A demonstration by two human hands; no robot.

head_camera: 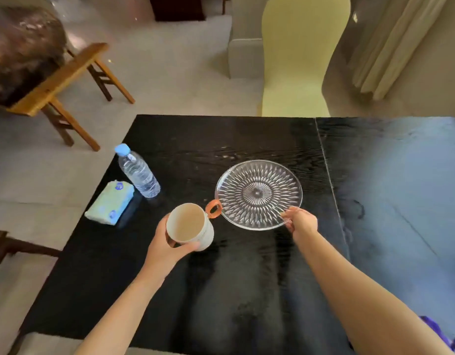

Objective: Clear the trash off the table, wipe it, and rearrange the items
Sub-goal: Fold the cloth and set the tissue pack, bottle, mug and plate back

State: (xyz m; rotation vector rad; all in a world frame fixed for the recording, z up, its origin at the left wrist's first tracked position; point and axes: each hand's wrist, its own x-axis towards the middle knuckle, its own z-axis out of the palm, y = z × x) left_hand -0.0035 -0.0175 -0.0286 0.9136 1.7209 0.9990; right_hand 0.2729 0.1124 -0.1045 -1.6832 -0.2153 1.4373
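Observation:
On the black table [246, 290] my left hand [167, 245] grips a cream mug [189, 226] with an orange handle, its mouth tilted toward me and empty inside. The handle touches the rim of a clear cut-glass plate [258, 194] in the table's middle. My right hand [299, 221] pinches that plate's near right rim. A water bottle [139, 172] with a blue cap stands at the left edge. Beside it lies a folded pale green and blue cloth [111, 203].
A wooden stool [65, 83] stands on the floor beyond the table's left corner. A yellow chair back [298, 60] rises behind the far edge. The table's right part [400, 188] is glossy and reflective. A dark chair edge [6, 249] sits at the left.

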